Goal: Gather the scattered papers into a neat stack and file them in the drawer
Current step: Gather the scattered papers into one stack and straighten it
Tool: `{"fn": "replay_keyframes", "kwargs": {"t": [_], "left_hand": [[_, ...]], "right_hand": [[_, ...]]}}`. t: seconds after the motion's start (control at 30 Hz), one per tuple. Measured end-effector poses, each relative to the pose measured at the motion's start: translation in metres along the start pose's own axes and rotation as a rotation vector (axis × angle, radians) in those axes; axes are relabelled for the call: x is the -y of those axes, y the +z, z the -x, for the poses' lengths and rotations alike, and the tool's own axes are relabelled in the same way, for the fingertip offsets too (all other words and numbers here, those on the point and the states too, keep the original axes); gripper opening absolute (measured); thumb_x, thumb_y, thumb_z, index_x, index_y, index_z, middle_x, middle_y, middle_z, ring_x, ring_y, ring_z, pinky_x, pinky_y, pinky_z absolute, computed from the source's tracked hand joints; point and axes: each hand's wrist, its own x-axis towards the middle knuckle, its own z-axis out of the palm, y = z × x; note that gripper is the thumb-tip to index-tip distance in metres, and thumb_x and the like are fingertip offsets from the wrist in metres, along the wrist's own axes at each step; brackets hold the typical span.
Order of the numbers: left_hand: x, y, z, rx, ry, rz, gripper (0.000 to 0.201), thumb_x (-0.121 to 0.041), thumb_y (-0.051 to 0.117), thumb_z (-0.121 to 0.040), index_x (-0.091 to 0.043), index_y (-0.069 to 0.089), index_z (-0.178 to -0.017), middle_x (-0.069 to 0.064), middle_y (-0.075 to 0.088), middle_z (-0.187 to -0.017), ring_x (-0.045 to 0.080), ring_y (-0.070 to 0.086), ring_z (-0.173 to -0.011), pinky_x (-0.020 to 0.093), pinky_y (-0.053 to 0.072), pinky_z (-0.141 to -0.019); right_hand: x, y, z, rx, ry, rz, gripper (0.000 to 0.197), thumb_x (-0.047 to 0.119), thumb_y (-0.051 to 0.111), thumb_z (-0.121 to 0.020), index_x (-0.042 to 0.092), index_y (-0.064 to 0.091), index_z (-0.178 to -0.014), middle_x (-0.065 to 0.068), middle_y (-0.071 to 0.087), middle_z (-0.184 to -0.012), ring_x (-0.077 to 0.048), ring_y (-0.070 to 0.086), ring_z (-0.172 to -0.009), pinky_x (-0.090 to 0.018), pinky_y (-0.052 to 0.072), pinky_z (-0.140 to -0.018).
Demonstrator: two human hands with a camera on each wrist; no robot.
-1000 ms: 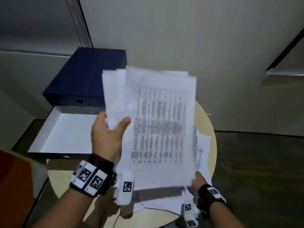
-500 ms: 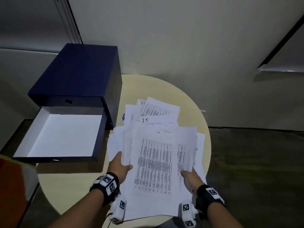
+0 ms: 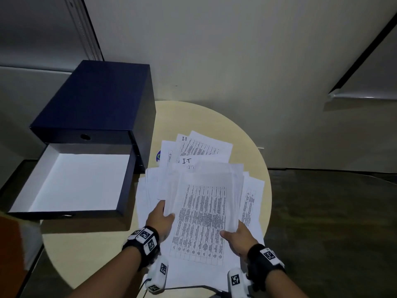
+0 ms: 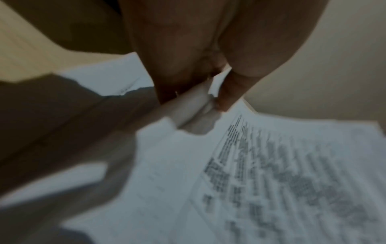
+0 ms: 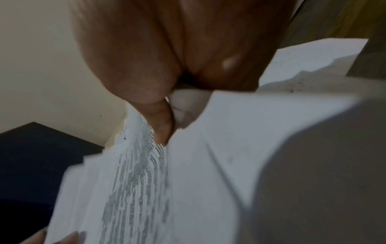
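A bundle of printed sheets (image 3: 204,214) with dense tables is held low over the round table (image 3: 247,136). My left hand (image 3: 162,218) grips its left edge, thumb on top; the left wrist view shows the thumb (image 4: 227,92) pinching the bundle of printed sheets (image 4: 271,181). My right hand (image 3: 237,235) grips the lower right edge, thumb on the page, and the bundle of printed sheets (image 5: 146,189) fills the right wrist view. More loose sheets (image 3: 199,149) lie fanned beneath and beyond the bundle. The dark blue drawer (image 3: 122,186), pulled out with a white inside, stands to the left.
The dark blue drawer box (image 3: 96,97) sits at the table's back left against the wall. A small round sticker (image 3: 158,155) peeks out beside the sheets. Dark floor (image 3: 333,222) lies to the right of the table, and something orange (image 3: 10,254) is at the lower left.
The bundle, raised upright in my left hand a second ago, has come down flat over the table. My right hand has moved up and taken hold of its right edge.
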Motion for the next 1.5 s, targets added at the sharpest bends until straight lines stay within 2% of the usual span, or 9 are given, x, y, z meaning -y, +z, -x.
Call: {"fn": "replay_keyframes", "kwargs": {"t": [0.13, 0.37, 0.47, 0.53, 0.6, 0.8, 0.97, 1.23, 1.5], "left_hand": [[0.01, -0.022, -0.001, -0.137, 0.064, 0.099, 0.083, -0.068, 0.074, -0.062, -0.033, 0.047, -0.132, -0.003, 0.059, -0.132, 0.023, 0.06, -0.118, 0.048, 0.05, -0.099], [0.03, -0.048, 0.009, 0.049, -0.018, 0.34, 0.033, -0.007, 0.079, -0.078, -0.01, 0.068, -0.109, 0.012, 0.076, -0.104, 0.03, 0.069, -0.1, 0.046, 0.049, -0.096], [0.052, -0.047, 0.006, -0.1, -0.092, 0.239, 0.037, -0.009, 0.077, -0.08, -0.004, 0.066, -0.115, 0.013, 0.075, -0.099, 0.032, 0.069, -0.094, 0.044, 0.052, -0.091], [0.061, -0.043, 0.008, -0.159, -0.149, 0.16, 0.041, -0.016, 0.078, -0.08, -0.003, 0.064, -0.116, 0.013, 0.073, -0.1, 0.032, 0.067, -0.091, 0.041, 0.052, -0.086], [0.066, -0.039, 0.008, -0.189, -0.184, 0.141, 0.044, -0.02, 0.078, -0.079, -0.005, 0.061, -0.117, 0.014, 0.07, -0.102, 0.032, 0.064, -0.09, 0.041, 0.051, -0.082], [0.07, -0.035, -0.002, -0.225, -0.244, 0.105, 0.071, -0.029, 0.081, -0.074, -0.002, 0.051, -0.131, 0.018, 0.065, -0.121, 0.036, 0.063, -0.104, 0.046, 0.051, -0.092], [0.075, -0.033, -0.008, -0.24, -0.288, 0.082, 0.085, -0.035, 0.081, -0.072, -0.005, 0.043, -0.14, 0.019, 0.059, -0.132, 0.039, 0.059, -0.115, 0.051, 0.049, -0.095], [0.068, -0.034, -0.002, -0.232, -0.286, 0.084, 0.068, -0.029, 0.078, -0.078, -0.003, 0.047, -0.133, 0.015, 0.062, -0.122, 0.037, 0.06, -0.105, 0.047, 0.05, -0.092], [0.067, -0.034, 0.001, -0.225, -0.272, 0.097, 0.059, -0.02, 0.078, -0.08, 0.0, 0.051, -0.128, 0.016, 0.063, -0.125, 0.039, 0.06, -0.11, 0.042, 0.048, -0.095]], "right_hand": [[0.013, 0.002, 0.0, 0.007, -0.045, -0.082, 0.054, 0.029, 0.073, -0.085, 0.012, 0.054, -0.133, 0.001, 0.072, -0.106, -0.018, 0.066, -0.097, -0.035, 0.051, -0.09], [0.039, 0.028, 0.006, 0.17, -0.061, 0.049, 0.027, 0.019, 0.06, -0.097, 0.02, 0.052, -0.124, 0.021, 0.058, -0.048, 0.004, 0.049, -0.035, -0.009, 0.037, -0.041], [0.034, 0.031, 0.002, -0.074, -0.008, 0.07, 0.028, 0.019, 0.063, -0.094, 0.02, 0.052, -0.12, 0.005, 0.062, -0.111, -0.006, 0.056, -0.06, -0.017, 0.048, -0.052], [0.031, 0.021, 0.008, -0.395, 0.041, 0.176, 0.049, 0.019, 0.064, -0.091, 0.011, 0.046, -0.136, -0.007, 0.045, -0.142, -0.024, 0.059, -0.105, -0.026, 0.053, -0.085], [0.025, 0.009, 0.011, -0.544, 0.135, 0.297, 0.072, 0.027, 0.066, -0.086, 0.008, 0.033, -0.147, -0.017, 0.031, -0.151, -0.036, 0.035, -0.135, -0.043, 0.04, -0.107], [0.02, -0.004, 0.014, -0.533, 0.293, 0.303, 0.105, 0.051, 0.074, -0.078, 0.003, 0.017, -0.153, -0.018, 0.016, -0.157, -0.037, 0.019, -0.145, -0.05, 0.034, -0.111], [0.012, 0.002, 0.005, -0.529, 0.278, 0.121, 0.103, 0.054, 0.076, -0.066, 0.015, 0.022, -0.145, -0.017, 0.062, -0.12, -0.039, 0.065, -0.104, -0.053, 0.058, -0.084], [0.013, -0.008, 0.013, -0.568, 0.11, 0.156, 0.015, 0.01, 0.062, -0.089, 0.006, 0.061, -0.103, -0.01, 0.065, -0.095, -0.028, 0.065, -0.077, -0.033, 0.057, -0.069], [0.023, -0.078, 0.031, -0.698, -0.034, -0.096, 0.02, 0.007, 0.057, -0.094, 0.01, 0.064, -0.113, -0.013, 0.069, -0.092, -0.03, 0.066, -0.076, -0.035, 0.056, -0.065]]}}
